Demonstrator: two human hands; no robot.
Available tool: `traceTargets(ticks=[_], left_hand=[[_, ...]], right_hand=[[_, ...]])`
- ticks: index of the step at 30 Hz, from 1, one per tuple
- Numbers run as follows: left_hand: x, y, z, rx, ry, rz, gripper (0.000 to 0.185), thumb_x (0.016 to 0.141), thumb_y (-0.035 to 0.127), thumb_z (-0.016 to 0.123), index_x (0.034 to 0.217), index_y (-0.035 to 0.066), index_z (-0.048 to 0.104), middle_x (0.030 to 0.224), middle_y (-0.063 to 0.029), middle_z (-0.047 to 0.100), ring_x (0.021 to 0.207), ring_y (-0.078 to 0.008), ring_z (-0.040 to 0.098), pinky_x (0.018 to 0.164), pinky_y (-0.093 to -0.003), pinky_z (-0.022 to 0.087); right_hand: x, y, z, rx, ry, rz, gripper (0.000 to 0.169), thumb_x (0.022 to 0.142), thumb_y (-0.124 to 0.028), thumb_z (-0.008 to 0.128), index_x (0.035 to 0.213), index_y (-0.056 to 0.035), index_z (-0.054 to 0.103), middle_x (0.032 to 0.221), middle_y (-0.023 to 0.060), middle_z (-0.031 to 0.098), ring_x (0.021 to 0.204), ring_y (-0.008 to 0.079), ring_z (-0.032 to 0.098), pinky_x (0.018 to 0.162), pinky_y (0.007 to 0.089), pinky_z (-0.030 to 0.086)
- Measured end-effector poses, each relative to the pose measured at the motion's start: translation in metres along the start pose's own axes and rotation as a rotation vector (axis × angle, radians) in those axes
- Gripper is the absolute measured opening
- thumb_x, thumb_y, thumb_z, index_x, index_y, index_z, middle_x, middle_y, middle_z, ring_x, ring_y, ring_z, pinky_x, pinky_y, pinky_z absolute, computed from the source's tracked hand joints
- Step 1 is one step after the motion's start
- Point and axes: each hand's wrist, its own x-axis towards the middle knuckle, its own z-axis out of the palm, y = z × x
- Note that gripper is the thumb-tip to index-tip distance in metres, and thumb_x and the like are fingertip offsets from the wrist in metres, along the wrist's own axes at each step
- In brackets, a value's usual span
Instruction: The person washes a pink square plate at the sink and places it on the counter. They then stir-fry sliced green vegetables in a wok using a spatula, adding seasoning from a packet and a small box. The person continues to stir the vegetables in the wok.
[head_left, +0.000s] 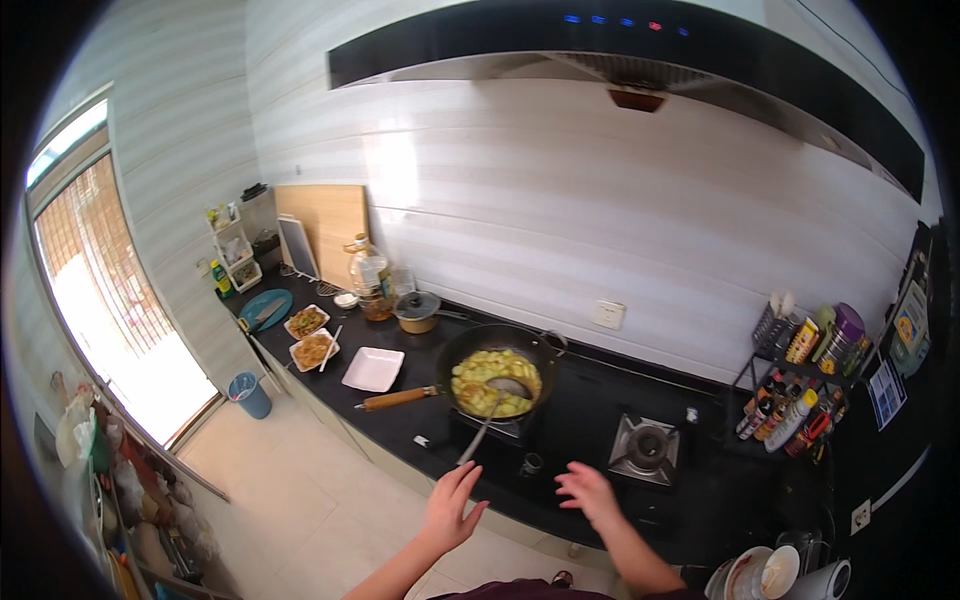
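A black wok (544, 358) with a wooden handle (401, 399) sits on the left gas burner. Yellow-green food pieces (487, 371) lie inside it, with the bowl of a metal ladle (510, 387) resting on them. The ladle's handle slants over the wok's rim towards me. My left hand (452, 508) is near the end of that handle, thumb and fingers apart; it does not appear to grip it. My right hand (589, 493) hovers over the counter's front edge, right of the stove knob (531, 464), fingers spread and holding nothing.
A second gas burner (646, 448) is at right, before a rack of condiment bottles (787, 409). Left of the wok are a white square dish (373, 369), two dishes of food (307, 322), a lidded pot (417, 313), an oil jug (371, 277) and a knife (270, 311) on a blue plate (253, 303).
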Motion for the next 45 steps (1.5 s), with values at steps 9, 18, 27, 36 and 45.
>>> traceTargets(ticks=[9, 18, 27, 36, 45], left_hand=[[-0.057, -0.107, -0.078, 0.087, 0.000, -0.228, 0.056, 0.071, 0.009, 0.069, 0.122, 0.003, 0.045, 0.125, -0.0162, 0.045, 0.112, -0.0343, 0.044, 0.093, -0.0401, 0.039], [-0.020, -0.190, -0.081, 0.103, 0.015, -0.249, 0.051, 0.068, 0.008, 0.070, 0.116, 0.003, 0.050, 0.122, -0.0170, 0.046, 0.108, -0.0358, 0.046, 0.091, -0.0417, 0.039], [0.031, -0.281, -0.073, 0.189, -0.035, -0.137, 0.053, 0.065, 0.012, 0.071, 0.112, 0.001, 0.051, 0.118, -0.0166, 0.048, 0.108, -0.0345, 0.045, 0.092, -0.0430, 0.036], [0.093, -0.352, -0.034, 0.126, -0.582, -0.208, 0.046, 0.068, 0.037, 0.072, 0.097, 0.004, 0.056, 0.093, -0.0144, 0.060, 0.089, -0.0315, 0.058, 0.080, -0.0411, 0.044], [0.111, -0.409, -0.003, -0.541, -1.122, -0.748, 0.030, 0.074, 0.017, 0.068, 0.092, 0.001, 0.051, 0.072, -0.0098, 0.060, 0.055, -0.0186, 0.061, 0.046, -0.0301, 0.051]], right_hand=[[0.055, 0.054, 0.165, 0.409, -0.075, 0.292, 0.079, 0.086, -0.026, 0.061, 0.138, 0.0016, 0.009, 0.122, 0.0138, 0.048, 0.111, 0.0263, 0.049, 0.091, 0.0404, 0.043], [0.106, 0.064, 0.157, 0.829, -0.202, 0.371, 0.028, 0.089, -0.033, 0.053, 0.098, -0.0067, 0.053, 0.086, 0.0053, 0.052, 0.080, 0.0191, 0.051, 0.072, 0.0331, 0.044], [0.095, 0.008, 0.136, 0.180, 0.122, 0.303, 0.030, 0.092, -0.032, 0.050, 0.084, -0.0032, 0.049, 0.051, -0.0042, 0.030, 0.039, 0.0062, 0.025, 0.037, 0.0217, 0.021], [0.092, -0.019, 0.147, -0.110, 0.188, 0.398, 0.031, 0.086, -0.033, 0.059, 0.090, -0.0020, 0.058, 0.058, -0.0003, 0.047, 0.046, 0.0070, 0.042, 0.039, 0.0215, 0.033], [0.173, -0.016, 0.206, -1.067, 0.777, 0.102, 0.021, 0.082, -0.024, 0.057, 0.090, -0.0046, 0.063, 0.083, 0.0169, 0.063, 0.080, 0.0362, 0.059, 0.069, 0.0445, 0.047]])
